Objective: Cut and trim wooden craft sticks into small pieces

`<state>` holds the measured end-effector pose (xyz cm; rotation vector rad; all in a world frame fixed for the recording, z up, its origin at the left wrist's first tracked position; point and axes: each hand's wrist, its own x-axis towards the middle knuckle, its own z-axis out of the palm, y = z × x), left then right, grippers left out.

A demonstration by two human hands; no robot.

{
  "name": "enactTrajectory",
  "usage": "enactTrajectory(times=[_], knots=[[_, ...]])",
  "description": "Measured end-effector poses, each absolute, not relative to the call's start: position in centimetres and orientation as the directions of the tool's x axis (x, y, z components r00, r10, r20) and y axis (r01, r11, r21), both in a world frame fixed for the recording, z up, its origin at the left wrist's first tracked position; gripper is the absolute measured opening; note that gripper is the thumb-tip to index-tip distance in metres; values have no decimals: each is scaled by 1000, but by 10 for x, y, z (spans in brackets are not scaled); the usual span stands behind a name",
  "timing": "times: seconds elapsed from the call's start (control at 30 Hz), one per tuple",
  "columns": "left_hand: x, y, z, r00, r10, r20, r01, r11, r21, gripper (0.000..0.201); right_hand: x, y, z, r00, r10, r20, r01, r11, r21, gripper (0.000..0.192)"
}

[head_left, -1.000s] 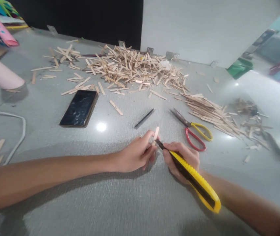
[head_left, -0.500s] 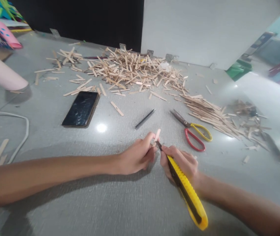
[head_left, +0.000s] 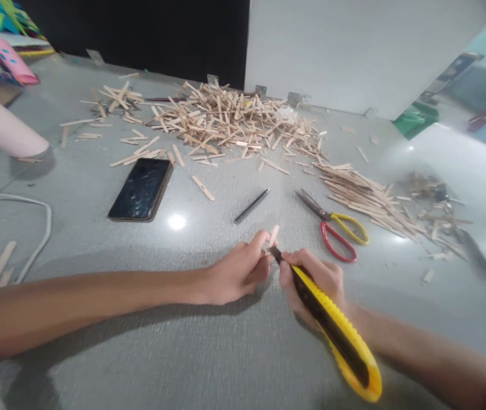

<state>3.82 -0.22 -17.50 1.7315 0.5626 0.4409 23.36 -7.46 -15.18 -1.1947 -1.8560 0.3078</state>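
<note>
My left hand [head_left: 243,267] pinches a short wooden popsicle stick [head_left: 274,234] between thumb and fingers, its rounded end pointing up and away. In my right hand [head_left: 315,282] is a yellow and black utility knife [head_left: 337,333], its handle slanting toward the lower right. The knife's blade meets the stick close to my left fingertips; how deep it cuts I cannot tell. Beyond the hands lies a dark pen [head_left: 252,206]. Scissors [head_left: 332,222] with one red and one yellow handle rest to the right of it.
A big heap of popsicle sticks [head_left: 229,119] spreads along the back, with a neater pile [head_left: 366,199] at right. A phone [head_left: 141,189] lies left of the pen. A white cable [head_left: 46,228] curves at far left. A metal ruler-like strip [head_left: 477,259] lies far right.
The knife handle's rear end has swung slightly to the right and my right hand has turned with it. My left hand and the stick stay nearly in place.
</note>
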Motion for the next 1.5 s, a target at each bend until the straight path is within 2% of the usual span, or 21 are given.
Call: enactTrajectory(times=[0.2, 0.37, 0.57, 0.73, 0.83, 0.97, 1.07, 1.13, 1.3, 1.4, 1.5], knots=[[40, -1, -175, 804, 595, -14, 128, -149, 980, 8, 238, -72, -157, -100, 858, 505, 548, 471, -691, 12], [41, 2, -173, 806, 592, 16, 49, -93, 994, 20, 237, -72, -164, -84, 847, 525, 484, 496, -721, 14], [39, 7, -167, 846, 533, -4, -42, 74, 996, 26, 239, -71, -170, -66, 838, 542, 415, 517, -749, 22], [41, 10, -161, 858, 513, 16, -109, 153, 982, 23, 241, -69, -166, -28, 901, 434, 328, 418, -847, 11], [41, 13, -161, 863, 505, 11, -120, 183, 976, 22, 239, -68, -161, 9, 949, 314, 236, 303, -923, 4], [40, 16, -161, 875, 483, -28, -92, 224, 970, 23, 240, -66, -158, 27, 989, 142, 41, 141, -989, 9], [40, 16, -159, 877, 478, -55, -82, 260, 962, 23, 243, -65, -160, 3, 990, 140, -2, 140, -990, 9], [40, 16, -158, 875, 480, -65, -80, 275, 958, 23, 244, -65, -162, -7, 984, 179, 19, 179, -984, 9], [40, 18, -158, 881, 467, -75, -78, 299, 951, 24, 241, -66, -162, 1, 961, 276, 207, 270, -940, 6], [42, 14, -159, 873, 482, -73, -73, 277, 958, 26, 241, -69, -163, -20, 923, 383, 363, 364, -858, 6], [43, 6, -158, 814, 559, -161, 47, 212, 976, 29, 248, -70, -163, -61, 871, 488, 481, 454, -750, 11]])
